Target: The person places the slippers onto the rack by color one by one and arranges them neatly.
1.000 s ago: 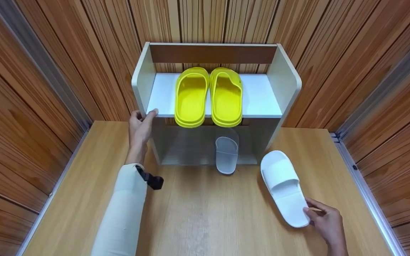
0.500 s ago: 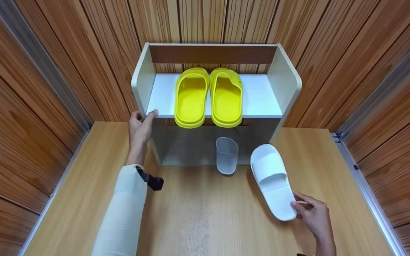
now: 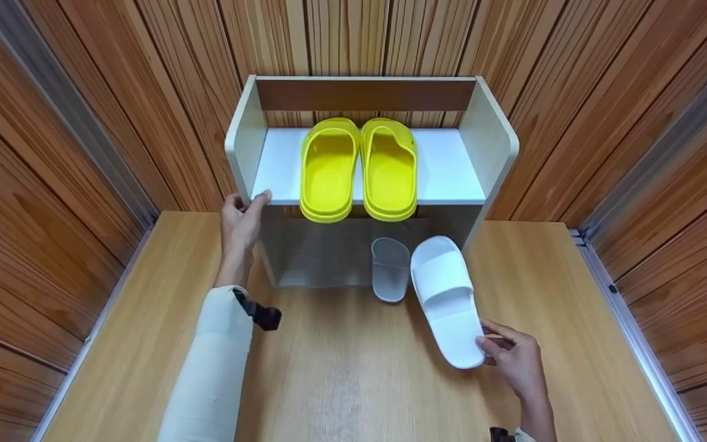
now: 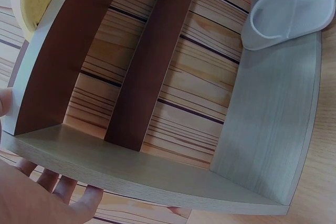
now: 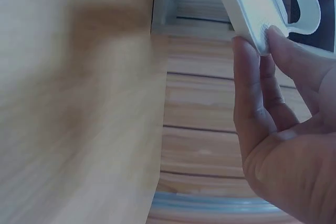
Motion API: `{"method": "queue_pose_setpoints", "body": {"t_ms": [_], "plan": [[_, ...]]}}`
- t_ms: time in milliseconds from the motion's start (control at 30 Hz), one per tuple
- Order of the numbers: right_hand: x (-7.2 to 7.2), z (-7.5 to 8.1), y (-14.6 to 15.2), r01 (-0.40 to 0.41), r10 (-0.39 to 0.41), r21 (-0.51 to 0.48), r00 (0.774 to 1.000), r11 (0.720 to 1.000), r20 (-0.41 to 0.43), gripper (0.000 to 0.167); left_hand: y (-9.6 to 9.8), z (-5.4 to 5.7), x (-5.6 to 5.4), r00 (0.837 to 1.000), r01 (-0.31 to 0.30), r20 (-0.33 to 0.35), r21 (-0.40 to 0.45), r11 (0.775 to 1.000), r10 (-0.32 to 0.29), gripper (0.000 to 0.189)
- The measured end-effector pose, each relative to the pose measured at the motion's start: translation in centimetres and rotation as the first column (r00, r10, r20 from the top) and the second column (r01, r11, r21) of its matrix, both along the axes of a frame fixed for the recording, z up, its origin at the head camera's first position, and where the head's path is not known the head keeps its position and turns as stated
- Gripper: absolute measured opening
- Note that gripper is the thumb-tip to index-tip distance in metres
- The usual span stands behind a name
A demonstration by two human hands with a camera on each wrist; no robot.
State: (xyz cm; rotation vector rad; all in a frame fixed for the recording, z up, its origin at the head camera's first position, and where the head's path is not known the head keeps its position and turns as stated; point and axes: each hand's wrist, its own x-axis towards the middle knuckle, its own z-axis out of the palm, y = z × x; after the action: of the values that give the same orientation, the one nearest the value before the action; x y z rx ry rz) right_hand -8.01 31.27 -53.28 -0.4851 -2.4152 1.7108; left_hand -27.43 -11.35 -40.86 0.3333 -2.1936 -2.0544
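My right hand (image 3: 516,356) pinches a white slide slipper (image 3: 447,301) by its heel, thumb on top and fingers beneath, in front of the rack's lower right side. In the right wrist view the slipper (image 5: 244,6) is held above the floor. My left hand (image 3: 240,227) grips the left side panel of a small shoe rack (image 3: 498,147), the thumb at the upper shelf's front corner and the fingers round the outside (image 4: 63,187). A second white slipper (image 3: 390,270) stands on the lower shelf, its heel jutting past the front edge. Two yellow clogs (image 3: 329,175) sit side by side on the upper shelf.
The rack stands against a wood-panelled back wall (image 3: 347,37). Panelled walls (image 3: 685,258) flank the floor (image 3: 329,380) on both sides, with a metal strip (image 3: 636,344) along the right edge. Above the clogs runs a brown crossbar (image 3: 366,95).
My right hand has carried the white slipper leftward and somewhat forward, close to the slipper on the lower shelf. My left hand keeps its place on the rack.
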Motion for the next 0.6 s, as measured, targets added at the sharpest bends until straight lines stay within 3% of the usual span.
{"method": "queue_pose_setpoints", "body": {"t_ms": [233, 600], "plan": [[-1.1, -0.1, -1.6, -0.033, 0.03, -0.046, 0.997, 0.998, -0.077, 0.038, 0.1, 0.0, -0.1, 1.0, -0.003, 0.001, 0.0, 1.0, 0.003, 0.061], [-2.6, 0.0, -3.4, -0.057, 0.052, -0.05, 0.993, 0.997, -0.11, 0.038, 0.1, 0.0, 0.0, 1.0, -0.003, 0.002, -0.002, 1.0, 0.003, 0.062]]}}
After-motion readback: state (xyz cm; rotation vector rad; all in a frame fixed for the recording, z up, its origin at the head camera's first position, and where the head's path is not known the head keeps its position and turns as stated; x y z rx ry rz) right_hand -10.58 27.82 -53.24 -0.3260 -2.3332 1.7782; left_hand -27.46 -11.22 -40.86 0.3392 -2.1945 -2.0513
